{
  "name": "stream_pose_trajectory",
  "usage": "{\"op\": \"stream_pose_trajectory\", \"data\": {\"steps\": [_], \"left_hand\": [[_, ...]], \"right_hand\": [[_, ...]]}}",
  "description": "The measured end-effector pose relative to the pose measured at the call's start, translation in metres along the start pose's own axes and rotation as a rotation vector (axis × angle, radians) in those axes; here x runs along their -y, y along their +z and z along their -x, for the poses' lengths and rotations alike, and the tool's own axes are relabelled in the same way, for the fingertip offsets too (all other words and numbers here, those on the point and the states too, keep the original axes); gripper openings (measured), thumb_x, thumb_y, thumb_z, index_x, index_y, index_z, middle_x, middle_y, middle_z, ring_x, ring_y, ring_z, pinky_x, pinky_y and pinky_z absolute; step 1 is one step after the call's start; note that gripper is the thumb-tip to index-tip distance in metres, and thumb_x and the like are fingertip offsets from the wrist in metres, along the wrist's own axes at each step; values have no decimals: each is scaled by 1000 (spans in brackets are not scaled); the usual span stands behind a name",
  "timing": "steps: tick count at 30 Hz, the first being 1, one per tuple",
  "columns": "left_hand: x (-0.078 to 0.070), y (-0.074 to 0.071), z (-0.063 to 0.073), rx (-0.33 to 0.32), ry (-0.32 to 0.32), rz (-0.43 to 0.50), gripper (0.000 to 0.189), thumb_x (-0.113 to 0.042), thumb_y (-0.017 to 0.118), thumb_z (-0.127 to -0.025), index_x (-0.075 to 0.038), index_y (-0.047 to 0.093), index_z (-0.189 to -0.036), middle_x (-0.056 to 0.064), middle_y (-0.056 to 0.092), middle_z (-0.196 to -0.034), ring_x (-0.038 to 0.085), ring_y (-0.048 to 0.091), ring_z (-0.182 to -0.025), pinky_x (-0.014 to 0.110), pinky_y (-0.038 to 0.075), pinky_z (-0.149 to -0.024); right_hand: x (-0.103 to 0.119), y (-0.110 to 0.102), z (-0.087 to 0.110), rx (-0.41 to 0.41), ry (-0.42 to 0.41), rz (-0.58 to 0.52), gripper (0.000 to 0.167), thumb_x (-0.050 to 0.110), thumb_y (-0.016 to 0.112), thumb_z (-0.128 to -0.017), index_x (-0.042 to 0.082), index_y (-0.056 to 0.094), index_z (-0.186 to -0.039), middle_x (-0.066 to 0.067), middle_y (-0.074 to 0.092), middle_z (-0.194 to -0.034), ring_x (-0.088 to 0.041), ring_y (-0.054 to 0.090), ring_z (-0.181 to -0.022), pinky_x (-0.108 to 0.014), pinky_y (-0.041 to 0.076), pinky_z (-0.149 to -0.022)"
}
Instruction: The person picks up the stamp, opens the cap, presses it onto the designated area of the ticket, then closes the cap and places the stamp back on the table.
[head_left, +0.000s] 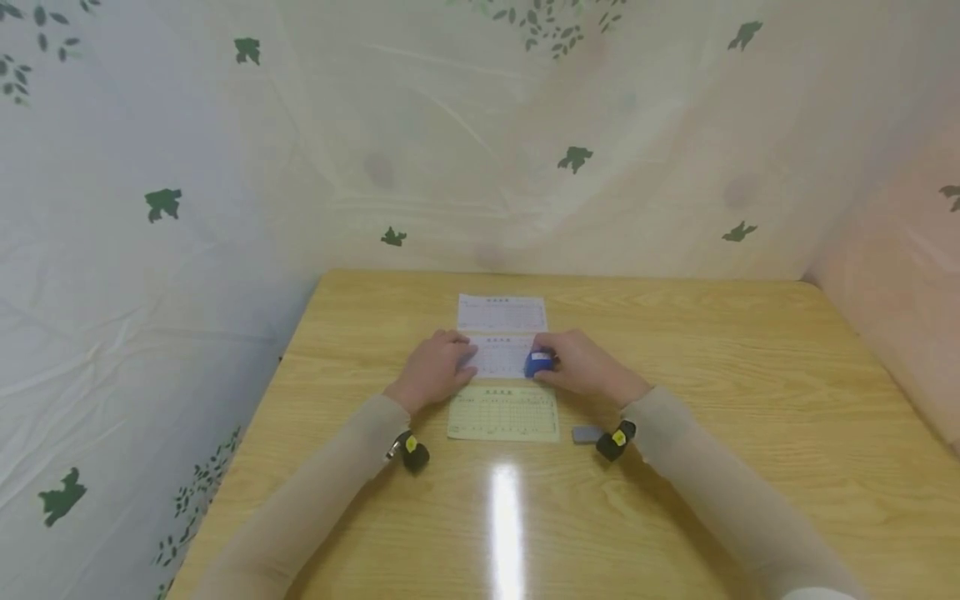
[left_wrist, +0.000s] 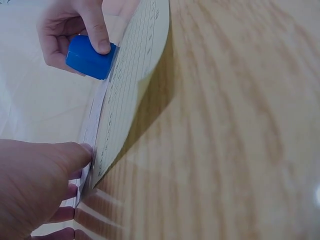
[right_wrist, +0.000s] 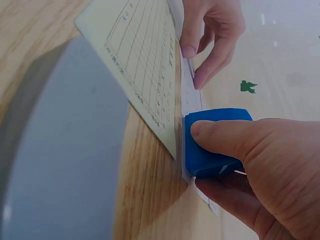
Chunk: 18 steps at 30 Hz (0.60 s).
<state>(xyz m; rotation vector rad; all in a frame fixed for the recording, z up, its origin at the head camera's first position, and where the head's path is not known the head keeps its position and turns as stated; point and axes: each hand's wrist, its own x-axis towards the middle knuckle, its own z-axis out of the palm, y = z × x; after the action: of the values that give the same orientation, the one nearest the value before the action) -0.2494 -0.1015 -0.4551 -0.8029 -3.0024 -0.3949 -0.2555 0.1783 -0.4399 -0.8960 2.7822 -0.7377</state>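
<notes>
My right hand [head_left: 581, 362] holds a small blue stamp [head_left: 537, 363] between thumb and fingers, at the right end of the middle printed slip [head_left: 497, 360]. In the right wrist view, the blue stamp [right_wrist: 212, 142] has its flat face against that paper. Fingers of my left hand [head_left: 435, 368] rest on the slip's left end, thumb and fingertips spread over its edge. Nearer to me lies a yellow printed slip [head_left: 502, 415], its near edge curling up in the left wrist view. What the stamp covers on the paper is hidden.
Beyond the middle slip lies another white printed slip [head_left: 501, 315]. A flat grey block [head_left: 587, 435] sits beside the right wrist camera [head_left: 615, 442]. The wooden table [head_left: 712, 375] meets a leaf-and-bird patterned cloth [head_left: 480, 167] at its far edge.
</notes>
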Motion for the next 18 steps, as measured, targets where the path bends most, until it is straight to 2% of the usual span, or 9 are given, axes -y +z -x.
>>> {"op": "stream_pose_trajectory", "data": {"steps": [4, 8, 10, 18], "left_hand": [[2, 0, -1, 7, 7, -5, 47, -33, 71, -102, -6, 67, -140, 16, 65, -146, 35, 60, -135, 50, 49, -119], [3, 1, -2, 5, 23, -10, 47, -33, 70, -102, -6, 67, -140, 17, 65, -146, 35, 60, -136, 50, 48, -120], [4, 1, -3, 5, 21, -17, 47, -34, 70, -103, -6, 67, -140, 16, 65, -147, 35, 60, -136, 50, 48, -121], [6, 4, -4, 16, 24, -24, 48, -35, 69, -103, -7, 66, -142, 16, 64, -149, 35, 60, -137, 50, 48, -121]], "right_hand": [[-2, -4, 0, 14, 16, -19, 15, 20, 79, -96, 19, 71, -108, 3, 76, -104, -13, 71, -97, -37, 63, -92], [-3, -13, 3, -16, 53, -35, 18, 22, 77, -98, 20, 71, -116, 1, 76, -114, -19, 72, -109, -44, 62, -100], [-3, -18, 3, -31, 44, -21, 21, 21, 77, -99, 18, 71, -119, -1, 76, -117, -22, 72, -113, -47, 62, -101], [-2, -27, 2, -35, 13, 14, 22, 19, 79, -97, 13, 71, -117, -1, 77, -109, -20, 74, -106, -43, 65, -95]]}}
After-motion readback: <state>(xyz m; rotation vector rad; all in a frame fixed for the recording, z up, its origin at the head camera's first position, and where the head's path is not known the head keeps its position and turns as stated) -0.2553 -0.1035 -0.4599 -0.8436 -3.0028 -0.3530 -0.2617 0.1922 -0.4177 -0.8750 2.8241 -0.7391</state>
